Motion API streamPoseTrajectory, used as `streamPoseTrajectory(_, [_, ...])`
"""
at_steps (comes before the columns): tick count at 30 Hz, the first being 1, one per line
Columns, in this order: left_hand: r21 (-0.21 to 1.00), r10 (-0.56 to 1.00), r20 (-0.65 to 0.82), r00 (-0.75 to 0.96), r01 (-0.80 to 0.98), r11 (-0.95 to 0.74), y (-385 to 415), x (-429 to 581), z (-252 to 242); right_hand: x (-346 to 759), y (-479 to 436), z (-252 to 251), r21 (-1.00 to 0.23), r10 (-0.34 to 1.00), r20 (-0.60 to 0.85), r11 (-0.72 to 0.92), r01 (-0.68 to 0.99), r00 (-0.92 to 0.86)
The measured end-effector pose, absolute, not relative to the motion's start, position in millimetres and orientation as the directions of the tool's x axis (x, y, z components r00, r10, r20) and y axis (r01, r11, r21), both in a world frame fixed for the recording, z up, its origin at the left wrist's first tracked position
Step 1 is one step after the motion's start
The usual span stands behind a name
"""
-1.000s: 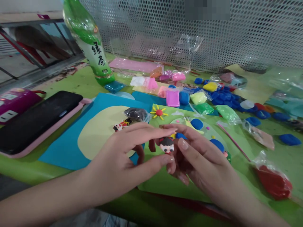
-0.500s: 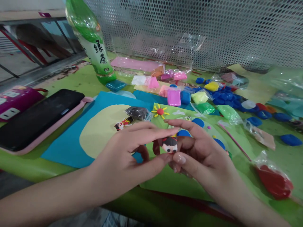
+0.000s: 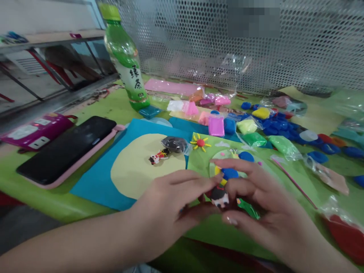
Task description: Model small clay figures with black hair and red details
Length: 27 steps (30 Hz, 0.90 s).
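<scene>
A small clay doll head (image 3: 220, 198), with black hair, a pale face and dark eyes, is held between my two hands above the green sheet. My left hand (image 3: 167, 201) pinches it from the left, thumb below and fingers above. On the other side my right hand (image 3: 261, 195) has its curled fingers against the head; its thumb sits slightly apart, below. Behind them, a clay sun (image 3: 200, 143) and blue-shelled clay snails decorate the green sheet (image 3: 199, 159). A little clay figure (image 3: 159, 156) lies on the pale yellow paper circle (image 3: 127, 170), beside a bag of black clay (image 3: 174, 144).
A black phone (image 3: 68, 148) and a purple power strip (image 3: 40, 131) lie at left. The green tea bottle (image 3: 127, 72) stands behind. Bagged clay, including a pink block (image 3: 216, 126), and blue pieces (image 3: 281, 125) spread across the back; a red clay bag (image 3: 344, 235) lies right.
The whole view has shifted, so the table things appear further right and lower. The doll head has tipped, and my right thumb has moved away from it.
</scene>
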<state>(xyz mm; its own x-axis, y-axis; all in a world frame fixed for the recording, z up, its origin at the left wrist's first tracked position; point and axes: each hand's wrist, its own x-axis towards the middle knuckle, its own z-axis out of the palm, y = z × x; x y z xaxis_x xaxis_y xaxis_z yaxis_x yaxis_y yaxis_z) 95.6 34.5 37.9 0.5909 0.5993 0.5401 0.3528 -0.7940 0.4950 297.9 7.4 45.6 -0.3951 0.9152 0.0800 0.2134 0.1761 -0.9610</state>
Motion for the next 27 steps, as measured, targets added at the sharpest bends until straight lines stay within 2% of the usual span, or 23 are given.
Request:
streamPoseTrajectory(3, [0.322,0.486,0.67,0.562,0.369,-0.872,30.6,96.5,30.0,298.1,6.8,41.3,-0.93,0.903,0.079,0.219,0.294,-0.422])
streamPoseTrajectory(5, [0.282,0.452,0.696,0.559,0.366,-0.887,29.4,97.2,26.2,297.5,7.2,38.9,-0.922,0.898,0.079,0.232,0.312,-0.434])
streamPoseTrajectory(10, [0.28,0.453,0.7,0.552,0.372,-0.885,29.2,96.3,26.1,295.5,7.6,37.3,-0.941,0.905,0.107,0.226,0.252,-0.413])
streamPoseTrajectory(14, [0.3,0.474,0.672,0.569,0.376,-0.877,29.1,95.7,33.1,295.2,6.6,42.2,-0.965,0.909,0.046,0.147,0.216,-0.414])
streamPoseTrajectory(17, [0.264,0.49,0.655,0.575,0.433,-0.862,28.9,97.3,39.4,296.5,6.7,48.2,-0.973,0.877,0.006,0.116,0.2,-0.48])
streamPoseTrajectory(21, [0.222,0.484,0.633,0.604,0.457,-0.861,27.9,97.0,44.1,298.3,5.8,54.8,-0.958,0.866,0.005,0.147,0.245,-0.5])
streamPoseTrajectory(27, [0.271,0.523,0.547,0.654,0.452,-0.85,26.4,93.6,49.8,297.3,1.0,57.2,-0.947,0.866,0.026,0.182,0.266,-0.499])
